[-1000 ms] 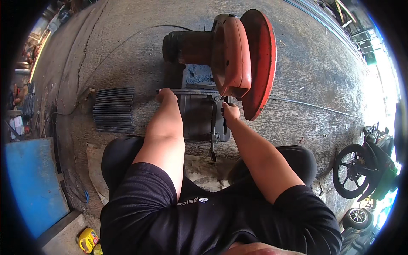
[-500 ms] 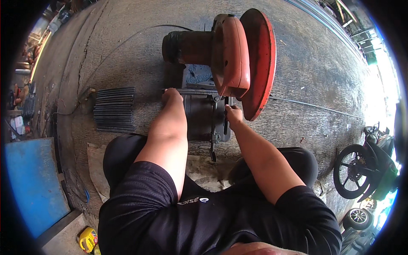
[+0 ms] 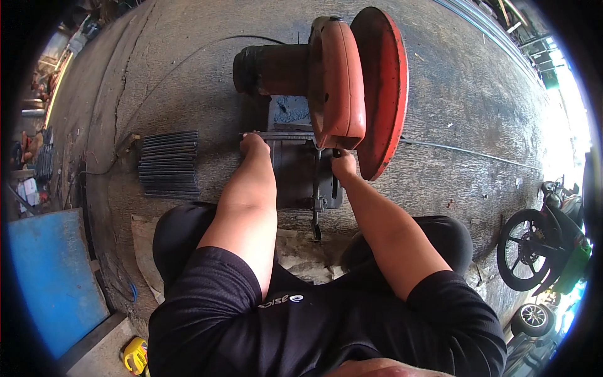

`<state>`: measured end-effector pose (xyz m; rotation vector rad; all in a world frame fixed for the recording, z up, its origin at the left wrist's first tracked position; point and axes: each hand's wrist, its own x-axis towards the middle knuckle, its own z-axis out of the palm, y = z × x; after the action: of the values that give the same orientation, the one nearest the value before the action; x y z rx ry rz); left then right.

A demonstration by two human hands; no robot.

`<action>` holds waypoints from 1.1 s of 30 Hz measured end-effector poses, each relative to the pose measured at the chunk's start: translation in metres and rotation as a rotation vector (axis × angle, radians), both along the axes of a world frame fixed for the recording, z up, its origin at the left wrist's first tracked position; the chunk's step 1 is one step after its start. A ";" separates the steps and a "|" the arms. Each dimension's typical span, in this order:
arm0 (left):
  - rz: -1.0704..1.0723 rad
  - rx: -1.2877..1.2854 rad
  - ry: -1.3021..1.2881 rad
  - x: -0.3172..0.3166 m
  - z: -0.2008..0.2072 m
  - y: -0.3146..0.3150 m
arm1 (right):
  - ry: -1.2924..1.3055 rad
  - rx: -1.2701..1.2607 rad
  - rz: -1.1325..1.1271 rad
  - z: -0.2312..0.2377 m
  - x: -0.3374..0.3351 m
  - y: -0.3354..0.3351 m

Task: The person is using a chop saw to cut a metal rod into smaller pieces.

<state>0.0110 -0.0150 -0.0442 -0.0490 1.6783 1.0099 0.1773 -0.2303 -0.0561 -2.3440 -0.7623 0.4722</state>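
An orange cut-off saw (image 3: 342, 81) with a round red blade guard (image 3: 380, 94) stands on the floor before me, its dark motor pointing left. My left hand (image 3: 255, 143) closes around the left end of some thin metal rods (image 3: 289, 136) lying across the saw's base (image 3: 295, 182). Just under the saw's handle is my right hand (image 3: 343, 166), fingers bent, beside the clamp screw (image 3: 316, 188). The handle covers its fingertips, so what they grip is hidden. The rods' right end is hidden too.
A stack of cut dark rods (image 3: 168, 164) lies left of the saw. A cable (image 3: 195, 53) curves behind it, and a long thin rod (image 3: 465, 149) extends right. At the left rests a blue panel (image 3: 56, 276); a motorcycle wheel (image 3: 522, 252) stands right.
The saw's head looks slightly larger, its handle reaching lower over the base. My right hand has shifted slightly up, its fingertips now under the handle. My left hand stays at the rods.
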 end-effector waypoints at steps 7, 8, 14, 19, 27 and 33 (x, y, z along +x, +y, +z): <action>0.158 0.067 -0.209 -0.004 0.009 0.003 | 0.364 -0.162 0.057 0.040 -0.011 0.015; 0.159 0.069 -0.207 -0.005 0.010 0.003 | 0.330 -0.220 0.080 0.040 -0.013 0.018; 0.074 0.109 -0.318 -0.011 -0.012 0.015 | 0.259 -0.217 0.111 0.042 -0.016 0.023; 0.217 -0.017 -0.293 -0.016 -0.035 0.030 | 0.428 -0.144 0.042 0.046 -0.016 0.024; 0.300 -0.039 -0.299 -0.013 -0.055 0.031 | 0.272 -0.076 0.099 0.014 -0.021 0.024; -0.297 0.076 0.105 -0.021 -0.068 0.020 | 0.438 0.285 0.064 -0.023 -0.021 0.020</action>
<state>-0.0102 0.0052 -0.1123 0.3003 1.6800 0.8613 0.1567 -0.2103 -0.0790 -1.8660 -0.6455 0.8145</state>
